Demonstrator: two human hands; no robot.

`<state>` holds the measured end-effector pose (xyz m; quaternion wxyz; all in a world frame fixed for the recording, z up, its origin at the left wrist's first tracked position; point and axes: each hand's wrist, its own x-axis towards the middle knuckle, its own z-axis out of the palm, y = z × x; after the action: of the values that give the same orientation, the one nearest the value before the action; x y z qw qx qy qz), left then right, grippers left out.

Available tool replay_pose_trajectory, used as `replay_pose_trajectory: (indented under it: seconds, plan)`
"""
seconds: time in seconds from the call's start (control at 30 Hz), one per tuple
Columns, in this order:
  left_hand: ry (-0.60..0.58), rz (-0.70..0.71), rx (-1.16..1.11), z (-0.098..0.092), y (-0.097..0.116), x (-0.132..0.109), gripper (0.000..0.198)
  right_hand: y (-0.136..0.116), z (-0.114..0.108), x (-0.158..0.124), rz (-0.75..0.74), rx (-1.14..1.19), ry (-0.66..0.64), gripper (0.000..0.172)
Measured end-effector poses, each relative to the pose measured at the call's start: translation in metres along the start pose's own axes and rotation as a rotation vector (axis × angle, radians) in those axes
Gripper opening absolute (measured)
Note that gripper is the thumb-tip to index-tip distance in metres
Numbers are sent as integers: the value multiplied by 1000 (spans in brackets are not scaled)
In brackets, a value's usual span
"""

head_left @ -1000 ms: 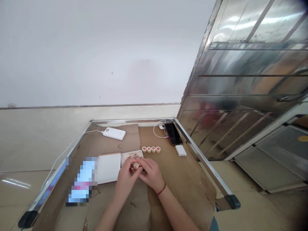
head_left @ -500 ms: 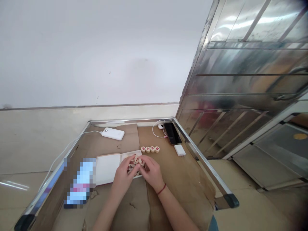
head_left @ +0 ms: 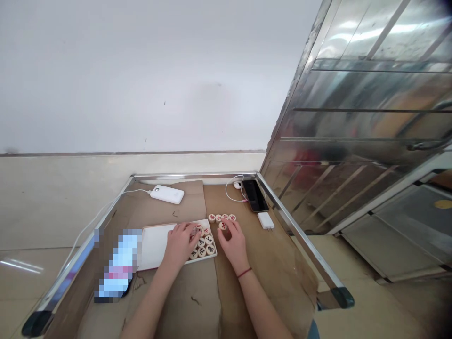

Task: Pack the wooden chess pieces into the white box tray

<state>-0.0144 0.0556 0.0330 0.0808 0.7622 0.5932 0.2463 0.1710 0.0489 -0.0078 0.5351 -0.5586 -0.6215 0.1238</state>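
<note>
My right hand (head_left: 233, 242) pinches a round Chinese chess piece (head_left: 222, 226) with a red character between thumb and fingers. It is just in front of a row of several red-marked chess pieces (head_left: 218, 218) on the cardboard. Over the white box (head_left: 205, 260) on the left, my left hand (head_left: 181, 242) curls its fingers around a chess piece among the others, partly hidden by the fingers. Black-marked chess pieces (head_left: 201, 242) and a few red ones show inside the box. The white lid (head_left: 153, 242) lies against the box's left side, partly under my left hand.
A white power bank (head_left: 167, 194) with a cable lies at the back left. At the back right are a black phone (head_left: 255, 196), a white charger (head_left: 266, 220) and a looped cable. A blurred-out phone (head_left: 118, 266) is at left. A metal frame (head_left: 303, 249) edges the cardboard-covered table.
My hands have parted from over the box. The right one has moved right with a chess piece to the row's front; the left stays over the box, where more pieces now show.
</note>
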Motion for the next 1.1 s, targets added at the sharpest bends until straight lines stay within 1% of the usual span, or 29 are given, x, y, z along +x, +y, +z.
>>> replay_pose_trajectory:
  seconds: [0.1, 0.17, 0.33, 0.43, 0.53, 0.63, 0.7, 0.77, 0.83, 0.9, 0.93, 1.03, 1.1]
  plan:
    - [-85, -5, 58, -1, 3, 5, 24, 4, 1, -1, -3, -13, -36, 29]
    - [-119, -1, 59, -1, 4, 5, 24, 6, 2, -1, 8, -25, -71, 29]
    - [-164, -14, 33, -5, 3, 3, 23, 6, 3, -2, 30, -78, -159, 17]
    - [-193, -26, 52, -8, 8, 4, 21, 4, 2, 0, 23, -100, -186, 14]
    - [-191, -59, 95, -10, 15, 5, 19, 2, 2, 0, -16, -131, -183, 14]
    - [-180, -73, 110, -9, 21, 4, 17, 3, 2, -1, -61, -168, -186, 18]
    - [-166, -72, 97, -7, 21, 3, 16, 4, 3, -1, -79, -181, -196, 21]
    - [-123, -60, 74, -4, 19, 2, 15, 2, 2, -1, -94, -160, -190, 26]
    - [-56, -19, 17, -1, 15, 1, 16, -2, 0, -1, -114, -96, -156, 27]
    - [1, 60, -92, 3, 13, 0, 21, -8, -2, -2, -146, -8, -121, 24]
    - [11, 111, -156, 4, 13, -1, 24, -12, -2, -2, -162, 32, -120, 22]
    - [-11, 246, -294, 7, 17, -3, 30, -19, -3, -4, -167, 118, -145, 18]
    - [-32, 297, -329, 8, 20, -4, 30, -20, -2, -5, -118, 152, -138, 16]
